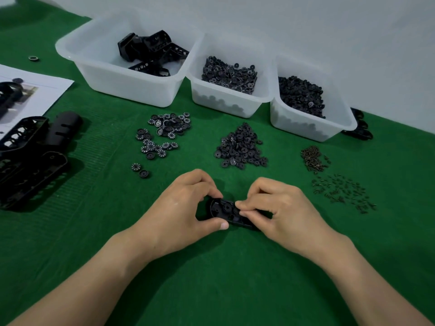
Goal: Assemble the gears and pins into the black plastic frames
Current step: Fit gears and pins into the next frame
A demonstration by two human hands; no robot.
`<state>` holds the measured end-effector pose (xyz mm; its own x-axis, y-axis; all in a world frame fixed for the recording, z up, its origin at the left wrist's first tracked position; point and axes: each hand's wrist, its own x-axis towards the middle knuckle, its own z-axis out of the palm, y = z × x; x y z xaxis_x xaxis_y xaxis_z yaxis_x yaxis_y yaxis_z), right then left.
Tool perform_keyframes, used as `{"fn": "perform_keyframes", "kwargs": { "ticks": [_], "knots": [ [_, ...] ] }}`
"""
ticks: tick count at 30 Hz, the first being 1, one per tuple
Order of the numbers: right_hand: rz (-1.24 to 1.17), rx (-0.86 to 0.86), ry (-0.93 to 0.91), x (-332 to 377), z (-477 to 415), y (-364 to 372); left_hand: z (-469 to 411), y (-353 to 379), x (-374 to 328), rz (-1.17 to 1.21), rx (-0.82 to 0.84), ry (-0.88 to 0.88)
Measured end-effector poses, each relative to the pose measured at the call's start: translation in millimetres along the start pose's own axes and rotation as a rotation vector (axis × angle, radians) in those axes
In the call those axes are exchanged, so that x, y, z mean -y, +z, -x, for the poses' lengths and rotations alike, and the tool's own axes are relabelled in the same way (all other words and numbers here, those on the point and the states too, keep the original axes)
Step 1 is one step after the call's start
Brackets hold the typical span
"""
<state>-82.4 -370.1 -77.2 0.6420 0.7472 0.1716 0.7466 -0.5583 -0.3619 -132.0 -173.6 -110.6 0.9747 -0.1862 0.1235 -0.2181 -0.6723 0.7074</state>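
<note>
Frame (222, 208) is held low at the green counter (211, 278), open side up, between both hands. Left grip (186, 208) clasps its left end, thumb at the near edge. Right grip (277, 208) pinches a small part (242, 210) at mid-frame, prob. a gear or pin, too small to tell. To seat it well: steady the frame level w/ left, line the part over its spot, press straight down, no tilt. Spare gears (240, 149) & pins (314, 158) lie beyond.
</note>
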Motion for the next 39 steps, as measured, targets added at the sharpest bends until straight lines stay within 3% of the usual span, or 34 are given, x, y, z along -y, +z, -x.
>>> {"fn": "perform_keyframes", "kwargs": {
  "ticks": [2,4,6,9,22,28,33,39],
  "knots": [
    [-0.104,0.052,0.081,-3,-5,-5,0,0,0,-0.001,0.000,0.002],
    [-0.181,-0.029,0.222,-11,-14,-7,0,0,1,-0.004,0.002,0.003],
    [-0.155,-0.177,0.384,-22,-26,-2,0,0,1,-0.003,0.004,0.002],
    [-0.038,-0.215,0.467,-27,-42,12,0,-1,1,0.005,0.003,0.003],
    [-0.216,-0.170,0.502,-29,-28,12,-1,0,2,0.016,0.012,0.000],
    [-0.150,-0.137,0.437,-24,-36,12,0,-1,1,0.014,0.010,-0.007],
    [-0.298,-0.113,0.306,-14,-5,-3,-1,0,1,0.012,0.007,-0.005],
    [-0.198,-0.066,0.217,-5,13,-1,-1,-1,1,0.020,0.013,0.000]
  ]
}}
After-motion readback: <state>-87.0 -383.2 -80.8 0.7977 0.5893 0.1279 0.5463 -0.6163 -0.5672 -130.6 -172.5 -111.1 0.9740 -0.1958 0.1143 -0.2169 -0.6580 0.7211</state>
